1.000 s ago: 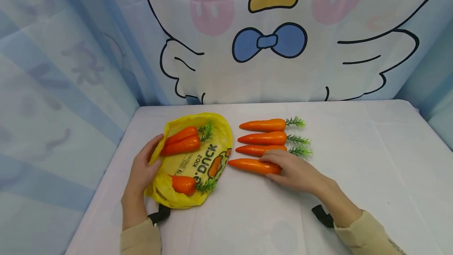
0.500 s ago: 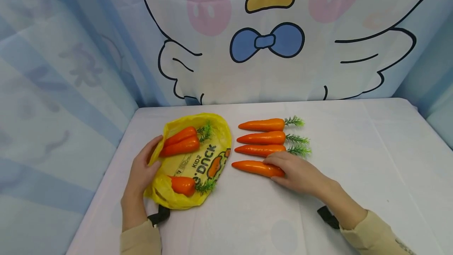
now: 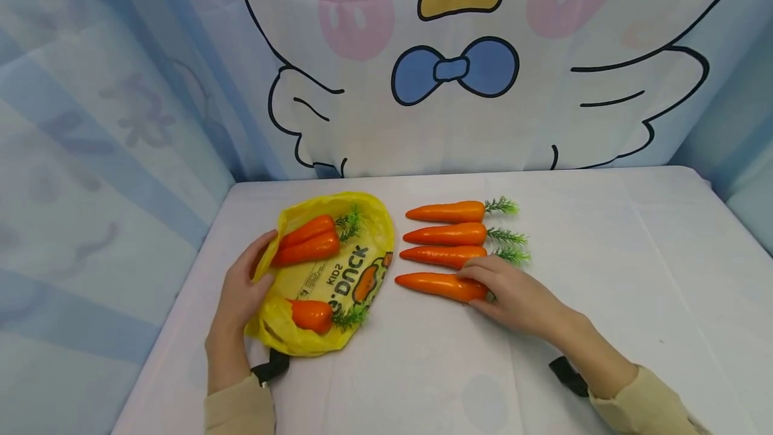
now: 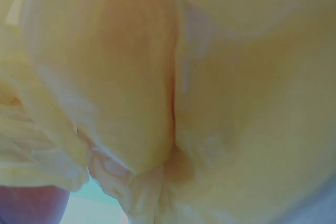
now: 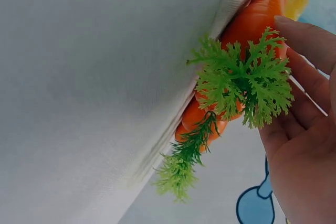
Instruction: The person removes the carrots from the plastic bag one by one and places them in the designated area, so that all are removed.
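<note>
A yellow plastic bag (image 3: 314, 280) lies on the white table, its mouth spread. My left hand (image 3: 243, 291) grips its left edge; folds of the bag (image 4: 231, 93) fill most of the left wrist view. Two carrots (image 3: 311, 244) lie side by side in the bag, and another carrot (image 3: 313, 315) is partly tucked under its lower fold. To the right, my right hand (image 3: 513, 294) straddles the crown of the nearest carrot (image 3: 431, 283), fingers on both sides and loosely spread. Leafy greens (image 5: 244, 77) hide part of that contact in the right wrist view.
Behind the nearest carrot, three more form a row: a far carrot (image 3: 449, 211), a middle carrot (image 3: 449, 234) and a closer one (image 3: 437, 256). All their tips point left. A printed curtain (image 3: 453, 133) stands along the table's back edge, another curtain (image 3: 109, 173) at the left.
The nearest carrot has shifted slightly right, then stopped. My right hand has slid right along it, baring more of the carrot's body. My left hand and the bag have stayed put.
</note>
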Demonstrator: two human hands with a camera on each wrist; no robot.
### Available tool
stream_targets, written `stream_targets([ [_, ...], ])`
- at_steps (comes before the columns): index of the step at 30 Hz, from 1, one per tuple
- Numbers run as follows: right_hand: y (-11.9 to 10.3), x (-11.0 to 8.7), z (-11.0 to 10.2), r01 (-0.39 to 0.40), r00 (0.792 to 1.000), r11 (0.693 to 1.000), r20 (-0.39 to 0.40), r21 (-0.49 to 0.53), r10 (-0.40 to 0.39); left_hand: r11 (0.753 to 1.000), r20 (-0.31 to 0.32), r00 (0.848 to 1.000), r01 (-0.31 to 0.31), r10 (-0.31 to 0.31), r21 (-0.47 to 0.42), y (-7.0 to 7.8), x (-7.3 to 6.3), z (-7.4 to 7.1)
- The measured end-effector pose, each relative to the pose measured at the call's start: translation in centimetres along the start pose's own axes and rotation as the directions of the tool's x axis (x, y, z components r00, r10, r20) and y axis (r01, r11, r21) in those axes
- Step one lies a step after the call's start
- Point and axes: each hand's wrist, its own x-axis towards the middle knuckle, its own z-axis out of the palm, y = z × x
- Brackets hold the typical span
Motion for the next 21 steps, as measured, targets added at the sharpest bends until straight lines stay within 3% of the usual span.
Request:
stream_targets([
  [21, 0.30, 0.30, 0.02, -0.003, 1.000, 1.000, -0.025, 0.021, 0.004, 1.000, 0.007, 1.000, -0.010, 0.010, 0.001, -0.04, 0.01, -0.13],
])
